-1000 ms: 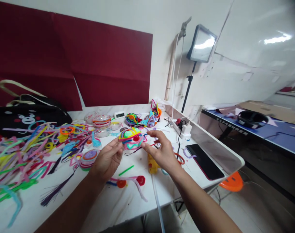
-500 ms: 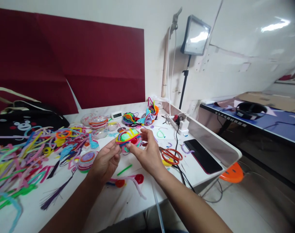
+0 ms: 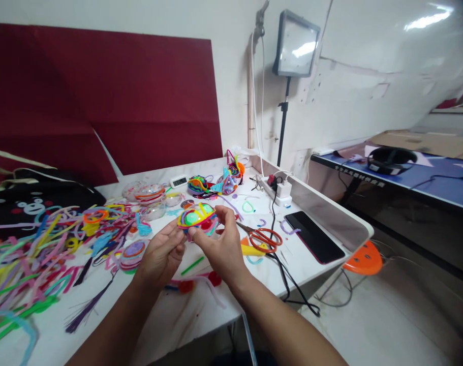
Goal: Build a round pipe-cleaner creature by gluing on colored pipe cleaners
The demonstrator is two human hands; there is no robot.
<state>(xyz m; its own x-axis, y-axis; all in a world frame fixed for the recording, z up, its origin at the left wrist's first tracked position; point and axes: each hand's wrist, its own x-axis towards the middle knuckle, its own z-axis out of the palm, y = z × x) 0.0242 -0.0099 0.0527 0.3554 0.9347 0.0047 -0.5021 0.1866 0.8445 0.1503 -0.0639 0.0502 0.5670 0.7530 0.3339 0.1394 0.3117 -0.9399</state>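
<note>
Between my two hands, above the white table (image 3: 201, 325), is a rounded ornament (image 3: 195, 216) wrapped in coloured pipe cleaners, with yellow strips over a green centre and red at its lower side. My left hand (image 3: 164, 251) pinches its left edge. On the other side, my right hand (image 3: 223, 244) grips it with thumb and fingers; the thumb lies along the front. Below my hands lie a short green pipe cleaner (image 3: 192, 265) and a pale pink strip with red round pieces, partly hidden. A purple-topped ornament (image 3: 134, 249) rests left of my left hand.
Loose pipe cleaners (image 3: 36, 254) spread over the table's left side. Orange-handled scissors (image 3: 265, 240), a black phone (image 3: 314, 236) and a power strip (image 3: 280, 193) with cables lie to the right. Finished-looking coloured ornaments (image 3: 198, 185) and clear domes (image 3: 155, 211) stand behind.
The whole view has shifted slightly. Both hands keep hold of the ornament, which is tilted much as before. The right hand now covers more of the red pieces on the table.
</note>
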